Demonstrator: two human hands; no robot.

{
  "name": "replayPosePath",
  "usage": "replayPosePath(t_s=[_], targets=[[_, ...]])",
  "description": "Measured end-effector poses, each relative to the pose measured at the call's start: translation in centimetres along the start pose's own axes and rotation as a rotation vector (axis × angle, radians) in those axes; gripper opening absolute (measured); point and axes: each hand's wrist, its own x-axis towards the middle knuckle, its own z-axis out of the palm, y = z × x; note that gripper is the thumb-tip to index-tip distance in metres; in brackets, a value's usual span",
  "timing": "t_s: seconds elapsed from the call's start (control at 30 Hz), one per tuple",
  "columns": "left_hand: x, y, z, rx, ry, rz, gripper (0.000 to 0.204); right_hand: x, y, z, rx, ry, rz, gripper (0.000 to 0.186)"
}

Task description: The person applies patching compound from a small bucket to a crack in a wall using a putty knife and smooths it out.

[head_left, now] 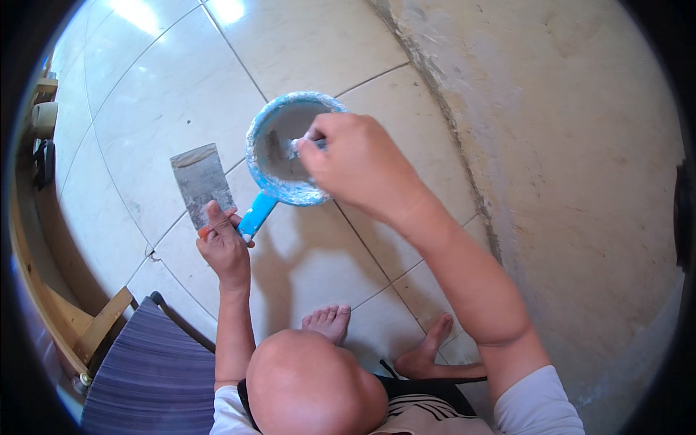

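A blue dipper (257,216) with a side handle hangs over the tiled floor, its rim crusted with white and grey paste (284,138) inside. My left hand (226,250) is closed round a putty knife (202,179) with a wide, paste-smeared metal blade and a bit of orange handle showing. Its fingers also touch the end of the dipper's handle; whether they grip it too, I cannot tell. My right hand (355,156) is over the dipper's mouth, fingers pinched on something small, pale and bluish. The hand hides most of that thing.
Glossy tiles (196,94) cover the floor. At the right rises a patchy, plastered wall (573,145). A striped dark cushion (156,370) and a wooden frame (105,326) are at the lower left. Bare feet (330,321) stand near the bottom, below the dipper.
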Motion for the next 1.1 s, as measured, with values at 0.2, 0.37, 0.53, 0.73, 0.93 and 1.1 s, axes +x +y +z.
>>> replayPosePath(t_s=[0.2,0.37,0.53,0.73,0.93,1.1], targets=[[0.2,-0.2,-0.1,0.022,0.023,-0.015,0.062,-0.4,-0.6,-5.2,-0.024,-0.157,0.089,0.023],[-0.4,-0.6,-0.5,0.016,0.02,-0.048,0.054,0.7,-1.6,-4.8,-0.401,-0.207,-0.019,0.021],[-1.0,-1.7,-0.4,0.006,-0.015,-0.003,0.041,-1.1,-1.3,-3.5,-0.49,-0.264,-0.019,0.017],[-1.7,-1.0,-0.7,0.02,-0.033,0.014,0.038,-5.0,-1.8,-1.1,-0.395,-0.25,0.108,0.016],[-2.1,-1.4,-0.6,0.035,-0.031,0.086,0.036,-6.3,-3.0,1.1,-0.241,-0.192,0.198,0.016],[-2.2,-1.1,-0.7,0.008,-0.077,0.034,0.037,-6.3,-3.4,2.0,-0.096,-0.131,0.241,0.017]])
